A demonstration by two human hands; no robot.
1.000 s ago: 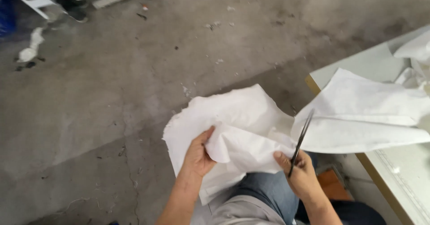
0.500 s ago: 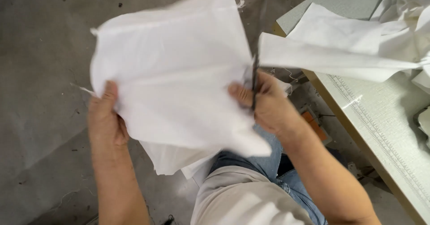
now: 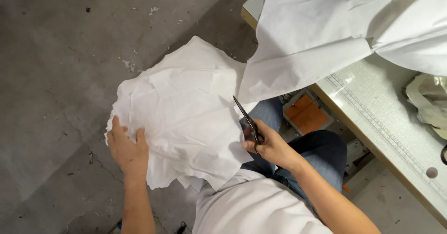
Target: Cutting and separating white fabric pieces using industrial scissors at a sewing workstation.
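Observation:
A stack of white fabric pieces [image 3: 186, 108] lies spread over my lap. My left hand [image 3: 126, 150] presses flat on its left edge, fingers on the cloth. My right hand [image 3: 268, 145] grips a pair of dark scissors [image 3: 245, 117] at the stack's right edge, blades closed and pointing up and left. More white fabric [image 3: 307, 38] hangs off the table corner just beyond the scissor tips.
A pale green worktable [image 3: 372, 117] with a printed ruler strip runs along the right, loaded with white cloth [image 3: 414, 24]. An orange part [image 3: 307, 115] sits beneath it. Grey concrete floor [image 3: 60, 61] with small scraps fills the left.
The fabric stack has come down from in front of me onto my lap. My left hand now lies flat on its left edge, and the scissors point up beside it.

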